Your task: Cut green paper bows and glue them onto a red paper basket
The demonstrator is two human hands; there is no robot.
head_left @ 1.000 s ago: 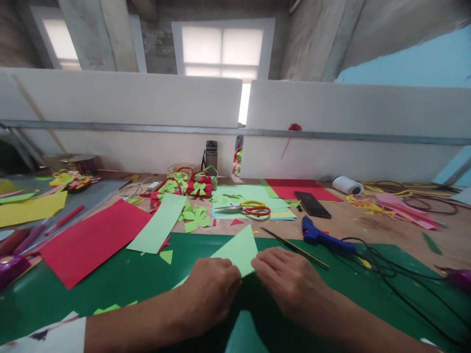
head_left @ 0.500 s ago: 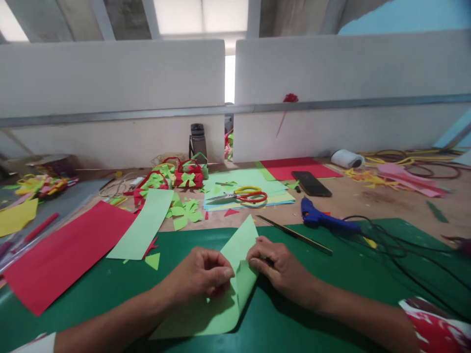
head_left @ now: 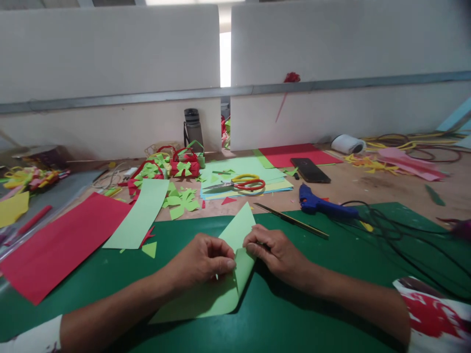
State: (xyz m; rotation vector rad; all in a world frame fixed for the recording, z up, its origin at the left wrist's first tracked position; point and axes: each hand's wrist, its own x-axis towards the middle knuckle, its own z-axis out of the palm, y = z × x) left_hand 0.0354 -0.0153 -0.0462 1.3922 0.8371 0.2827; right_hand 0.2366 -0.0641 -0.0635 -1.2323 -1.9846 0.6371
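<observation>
A light green sheet of paper (head_left: 206,301) lies before me on the green mat (head_left: 294,314), its right side folded over into a slanting flap. My right hand (head_left: 274,252) pinches the folded edge near the upper right. On the left of the fold, my left hand (head_left: 206,262) has thumb and fingertips closed together at the flap's inner edge. The paper's pointed corner sticks up between and beyond both hands. Behind it, a pencil (head_left: 290,220) rests across the mat's far edge. Part of the sheet is hidden beneath my left hand and forearm.
Scissors (head_left: 239,183) lie on stacked coloured paper (head_left: 250,166). To the right are a blue glue gun (head_left: 326,205) with its cable and a phone (head_left: 310,170). Red paper (head_left: 66,245), a pale green strip (head_left: 138,215) and small red baskets (head_left: 185,164) are at left. A bottle (head_left: 193,131) stands behind.
The view has tilted down slightly, so everything sits higher in the picture. Both hands keep their grip at the fold, with hardly any movement.
</observation>
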